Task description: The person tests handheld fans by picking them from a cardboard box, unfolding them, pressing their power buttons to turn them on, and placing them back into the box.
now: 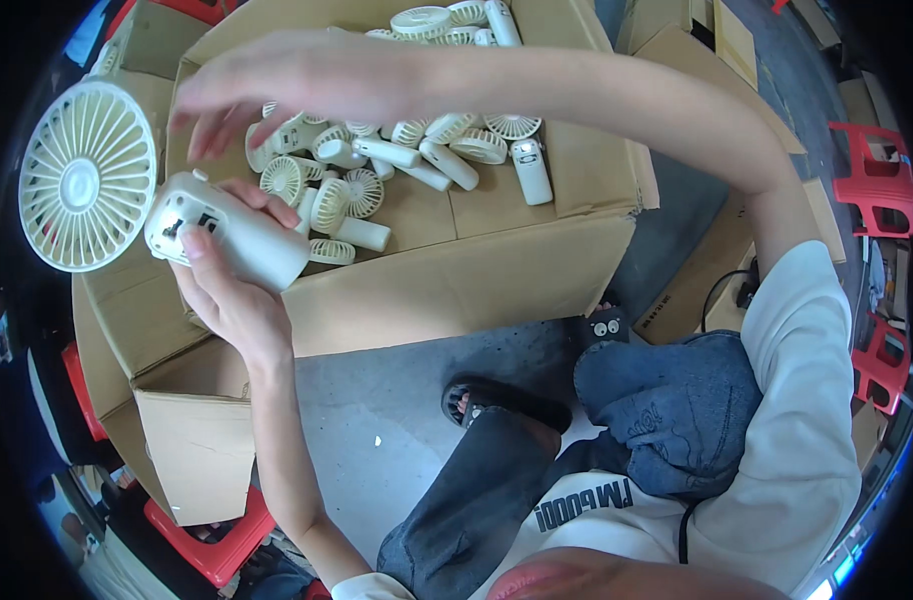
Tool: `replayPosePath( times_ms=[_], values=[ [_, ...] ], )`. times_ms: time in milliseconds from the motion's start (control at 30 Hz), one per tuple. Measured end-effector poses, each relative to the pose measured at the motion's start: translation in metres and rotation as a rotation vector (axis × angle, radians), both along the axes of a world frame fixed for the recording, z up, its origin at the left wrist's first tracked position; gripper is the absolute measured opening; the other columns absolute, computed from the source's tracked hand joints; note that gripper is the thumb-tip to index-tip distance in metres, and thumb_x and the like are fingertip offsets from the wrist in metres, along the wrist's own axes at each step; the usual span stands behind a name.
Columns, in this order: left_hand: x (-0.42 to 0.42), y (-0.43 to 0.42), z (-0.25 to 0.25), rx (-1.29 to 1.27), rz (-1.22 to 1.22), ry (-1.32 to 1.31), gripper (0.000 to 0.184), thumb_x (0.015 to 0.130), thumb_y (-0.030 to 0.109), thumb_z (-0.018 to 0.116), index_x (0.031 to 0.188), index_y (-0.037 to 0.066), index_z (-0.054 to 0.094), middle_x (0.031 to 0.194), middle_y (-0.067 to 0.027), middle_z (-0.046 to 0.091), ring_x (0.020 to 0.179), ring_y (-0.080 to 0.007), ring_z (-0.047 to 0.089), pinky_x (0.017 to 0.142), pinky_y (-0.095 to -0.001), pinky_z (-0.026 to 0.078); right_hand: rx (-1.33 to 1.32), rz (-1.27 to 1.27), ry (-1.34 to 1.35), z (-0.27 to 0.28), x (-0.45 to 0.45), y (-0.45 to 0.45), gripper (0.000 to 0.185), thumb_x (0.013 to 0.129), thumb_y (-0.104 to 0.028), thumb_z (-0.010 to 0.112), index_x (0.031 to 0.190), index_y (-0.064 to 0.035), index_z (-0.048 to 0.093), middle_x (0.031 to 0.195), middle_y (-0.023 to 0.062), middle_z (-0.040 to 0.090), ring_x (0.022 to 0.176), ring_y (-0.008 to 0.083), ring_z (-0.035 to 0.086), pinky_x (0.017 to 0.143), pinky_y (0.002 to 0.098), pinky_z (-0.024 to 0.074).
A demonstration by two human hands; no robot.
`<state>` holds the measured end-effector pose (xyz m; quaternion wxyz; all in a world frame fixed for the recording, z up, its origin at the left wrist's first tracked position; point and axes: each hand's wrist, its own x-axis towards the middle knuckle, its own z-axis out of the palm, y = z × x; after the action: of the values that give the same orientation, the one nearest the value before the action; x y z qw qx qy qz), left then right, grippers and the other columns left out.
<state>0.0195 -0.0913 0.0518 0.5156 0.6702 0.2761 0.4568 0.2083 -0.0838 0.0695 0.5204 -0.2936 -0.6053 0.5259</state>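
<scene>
A white handheld fan (257,243) is in my left hand (227,290), its body across my palm and my thumb on the side with the small dark marks. Its round slatted head (87,175) points to the far left. Above it my right hand (267,90) is raised over the carton, blurred, with fingers spread and nothing seen in them. Many white fans (377,155) lie heaped in the large cardboard box (457,290) beneath my right forearm.
Red stools (877,180) stand at the right edge, and another red stool (217,545) is at the lower left. More opened cardboard (692,260) lies right of the box. My sandalled foot (507,400) rests on the grey floor (357,430).
</scene>
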Motion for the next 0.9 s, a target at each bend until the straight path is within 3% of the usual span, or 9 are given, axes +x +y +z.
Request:
replayPosePath(
  times_ms=[33, 100, 200, 333, 600, 900],
  values=[
    [0.003, 0.000, -0.003, 0.009, 0.055, 0.007, 0.046, 0.101, 0.036, 0.034, 0.126, -0.003, 0.036, 0.093, -0.0174, 0.055, 0.076, -0.0237, 0.057, 0.066, -0.0338, 0.048, -0.028, -0.065, 0.008, -0.007, 0.007, 0.008, 0.051, 0.094, -0.045, 0.047, 0.118, -0.0016, 0.058, 0.094, 0.0071, 0.065, 0.084, 0.0148, 0.061, 0.080, 0.0324, 0.0492],
    [0.006, 0.002, -0.010, 0.000, 0.047, 0.013, 0.046, 0.100, 0.037, 0.035, 0.126, -0.002, 0.037, 0.094, -0.0166, 0.054, 0.077, -0.0239, 0.056, 0.069, -0.0341, 0.047, -0.075, -0.150, 0.007, -0.025, 0.029, 0.024, 0.052, 0.095, -0.047, 0.046, 0.116, -0.0019, 0.059, 0.094, 0.0070, 0.065, 0.084, 0.0154, 0.062, 0.079, 0.0337, 0.0493],
    [0.004, 0.010, -0.025, -0.009, 0.048, 0.028, 0.047, 0.100, 0.039, 0.038, 0.125, -0.001, 0.039, 0.096, -0.0152, 0.052, 0.080, -0.0244, 0.054, 0.073, -0.0346, 0.045, 0.006, -0.229, -0.562, -0.055, 0.062, 0.042, 0.053, 0.092, -0.049, 0.044, 0.107, -0.0026, 0.065, 0.098, 0.0081, 0.069, 0.094, 0.0185, 0.065, 0.085, 0.0335, 0.0495],
    [0.000, 0.018, -0.040, -0.059, 0.047, 0.065, 0.048, 0.099, 0.039, 0.038, 0.125, -0.001, 0.039, 0.096, -0.0147, 0.051, 0.080, -0.0240, 0.053, 0.073, -0.0340, 0.044, -0.055, -0.220, -0.781, -0.064, 0.079, 0.027, 0.051, 0.092, -0.048, 0.044, 0.106, -0.0044, 0.066, 0.094, 0.0071, 0.069, 0.093, 0.0195, 0.065, 0.085, 0.0337, 0.0492],
    [0.003, 0.020, -0.046, -0.132, 0.032, 0.095, 0.047, 0.099, 0.033, 0.037, 0.126, -0.005, 0.037, 0.095, -0.0168, 0.052, 0.074, -0.0224, 0.054, 0.066, -0.0320, 0.045, 0.075, -0.317, -0.917, -0.096, 0.086, 0.027, 0.047, 0.090, -0.045, 0.046, 0.103, -0.0048, 0.067, 0.088, 0.0074, 0.069, 0.084, 0.0233, 0.065, 0.080, 0.0360, 0.0494],
    [0.004, 0.016, -0.048, -0.151, 0.056, 0.162, 0.046, 0.098, 0.028, 0.041, 0.129, -0.007, 0.038, 0.107, -0.0209, 0.056, 0.086, -0.0256, 0.061, 0.071, -0.0323, 0.051, 0.057, -0.319, -0.858, -0.088, 0.077, 0.004, 0.043, 0.088, -0.042, 0.049, 0.100, -0.0058, 0.068, 0.081, 0.0080, 0.067, 0.079, 0.0229, 0.064, 0.075, 0.0364, 0.0499]
  ],
)
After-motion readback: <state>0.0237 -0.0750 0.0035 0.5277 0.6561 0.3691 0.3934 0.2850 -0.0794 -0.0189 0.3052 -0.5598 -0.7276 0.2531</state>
